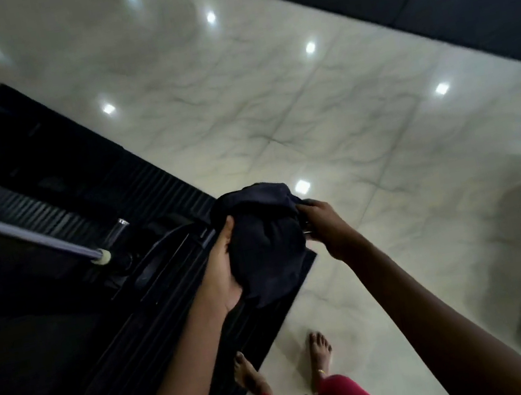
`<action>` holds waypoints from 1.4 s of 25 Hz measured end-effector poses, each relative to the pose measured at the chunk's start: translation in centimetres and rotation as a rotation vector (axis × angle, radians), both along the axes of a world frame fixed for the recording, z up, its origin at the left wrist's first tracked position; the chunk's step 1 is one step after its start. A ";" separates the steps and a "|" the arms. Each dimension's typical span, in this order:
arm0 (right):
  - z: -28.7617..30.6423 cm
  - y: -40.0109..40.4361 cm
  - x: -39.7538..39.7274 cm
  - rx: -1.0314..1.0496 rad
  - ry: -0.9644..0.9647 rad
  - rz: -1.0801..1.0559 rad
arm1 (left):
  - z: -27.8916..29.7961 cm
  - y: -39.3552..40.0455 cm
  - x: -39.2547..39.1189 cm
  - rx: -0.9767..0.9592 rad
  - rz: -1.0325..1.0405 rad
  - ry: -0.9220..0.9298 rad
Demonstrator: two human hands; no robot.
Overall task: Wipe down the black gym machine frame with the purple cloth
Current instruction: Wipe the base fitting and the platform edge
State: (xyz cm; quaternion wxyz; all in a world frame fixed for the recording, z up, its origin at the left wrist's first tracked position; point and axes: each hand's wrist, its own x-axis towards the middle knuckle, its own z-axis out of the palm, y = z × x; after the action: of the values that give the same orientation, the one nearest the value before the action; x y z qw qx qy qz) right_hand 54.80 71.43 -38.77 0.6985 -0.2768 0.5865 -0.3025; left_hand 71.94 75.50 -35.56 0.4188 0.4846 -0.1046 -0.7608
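Purple cloth (pixel 265 245), bunched into a dark lump, sits held between both hands just off the outer corner of the black gym machine frame (pixel 96 261). In this dim light it reads nearly navy; colour hard to judge. Left hand (pixel 222 273) cups the cloth from the frame side, palm up, fingers (pixel 227 229) curled up along the fabric's edge. Right hand (pixel 324 224) pinches the far side of the bundle, fingers clenched on a fold, knuckles up. Loose end of the cloth hangs below the left palm.

Frame lies low on the floor, with ribbed black panels and a dark round part near its middle. Silver bar (pixel 20 232) slants across the frame, its pale end cap close to the cloth's frame side. A short chrome post stands just beyond that cap.

Marble floor (pixel 323 109), glossy white with grey veins, stretches away from the frame; spots of ceiling light reflect on it. Bare feet (pixel 319 350) stand on the floor beside the frame's near edge, red trousers above them.
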 end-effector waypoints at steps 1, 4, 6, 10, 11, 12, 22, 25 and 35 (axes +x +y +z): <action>1.4 -0.3 -0.3 -0.031 -0.043 -0.020 | 2.0 -0.1 -0.3 -0.041 -0.029 -0.078; 5.6 -1.5 -2.0 -0.138 -0.368 -0.167 | 6.1 -1.9 0.1 -0.151 -0.075 -0.360; 8.1 -2.7 -3.0 -0.230 -0.512 -0.160 | 7.4 -3.6 0.6 -0.260 -0.074 -0.524; 12.7 -4.4 -3.5 -0.593 -0.120 0.388 | 9.0 -7.3 0.7 -0.373 0.163 -0.654; 13.5 -5.2 -3.6 -0.668 0.056 0.567 | 9.3 -8.4 0.8 -0.378 0.201 -0.638; 14.2 -6.0 -3.7 -0.736 0.199 0.688 | 9.6 -9.5 0.9 -0.381 0.219 -0.620; 16.7 -23.3 0.2 -0.853 0.336 0.421 | 11.4 -22.5 3.3 -0.471 0.110 -0.542; 17.5 -28.9 2.1 -1.117 0.472 0.641 | 12.4 -27.2 4.5 -0.504 0.049 -0.559; 18.5 -46.7 8.5 -1.448 0.775 0.800 | 14.8 -39.8 10.8 -0.482 0.104 -0.528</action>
State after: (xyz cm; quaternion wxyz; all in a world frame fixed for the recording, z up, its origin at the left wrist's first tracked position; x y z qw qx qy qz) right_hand 63.28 24.69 -20.26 0.1610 -0.9122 0.3073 -0.2178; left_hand 82.71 35.71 -20.75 0.5175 0.5566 -0.3607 -0.5406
